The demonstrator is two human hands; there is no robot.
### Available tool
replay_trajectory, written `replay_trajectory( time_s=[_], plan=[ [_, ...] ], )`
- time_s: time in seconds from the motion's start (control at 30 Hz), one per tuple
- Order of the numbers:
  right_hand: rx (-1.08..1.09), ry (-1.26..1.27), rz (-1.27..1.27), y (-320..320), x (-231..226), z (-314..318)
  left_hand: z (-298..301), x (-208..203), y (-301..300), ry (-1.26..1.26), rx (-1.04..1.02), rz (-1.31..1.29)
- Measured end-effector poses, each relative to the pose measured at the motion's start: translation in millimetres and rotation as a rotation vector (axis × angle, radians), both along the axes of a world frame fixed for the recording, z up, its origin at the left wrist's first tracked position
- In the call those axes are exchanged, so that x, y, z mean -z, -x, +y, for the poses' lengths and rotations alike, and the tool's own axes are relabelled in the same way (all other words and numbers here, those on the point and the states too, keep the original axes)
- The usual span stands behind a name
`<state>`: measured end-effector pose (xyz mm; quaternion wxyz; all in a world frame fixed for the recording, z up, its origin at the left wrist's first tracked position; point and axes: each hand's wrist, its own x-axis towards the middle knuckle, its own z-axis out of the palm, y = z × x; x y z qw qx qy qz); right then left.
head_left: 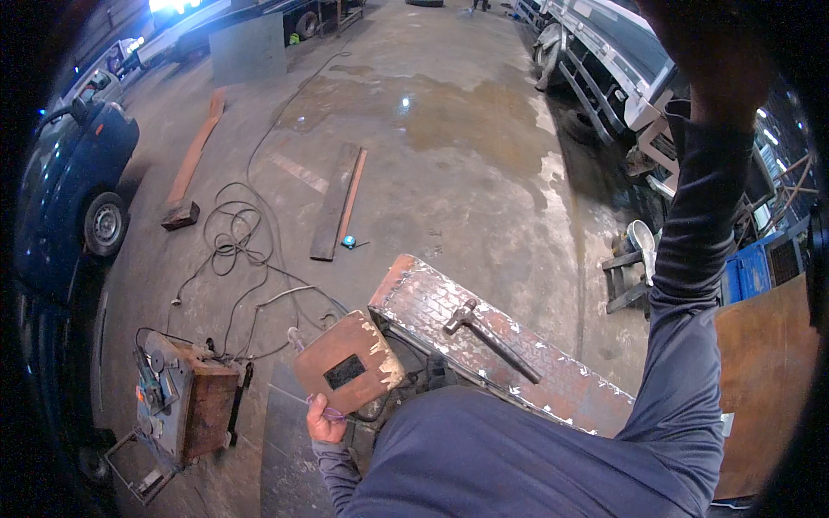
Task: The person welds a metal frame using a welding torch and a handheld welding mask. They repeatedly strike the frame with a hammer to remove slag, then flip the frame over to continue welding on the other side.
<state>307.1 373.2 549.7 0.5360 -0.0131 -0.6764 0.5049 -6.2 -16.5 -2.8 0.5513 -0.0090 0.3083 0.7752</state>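
Welding shield (324, 356) is at the left end of a paint-flaked metal plank (574, 393) carrying a hammer (503, 348), my left hand (325, 423) closed on a purple-rimmed item (336, 416) by its near edge, can't tell if also gripping the shield, raised right hand (730, 82) too dark to read.

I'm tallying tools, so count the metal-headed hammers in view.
1: a dark, long-handled hammer lies on the long, paint-flaked rusty metal beam, right of the brown rectangular panel with a dark window at the left hand. Others may be hidden.
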Motion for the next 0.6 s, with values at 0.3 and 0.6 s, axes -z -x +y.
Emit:
replay_trajectory(
  time_s=[0.3,0.6],
  plan=[
    [-0.028,-0.022,-0.07,-8,11,6,10,-5,-2,0.047,0.006,0.005],
    [-0.083,0.19,-0.287,30,175,-6,11,-9,-6,-0.008,-0.001,0.04]
  ],
)
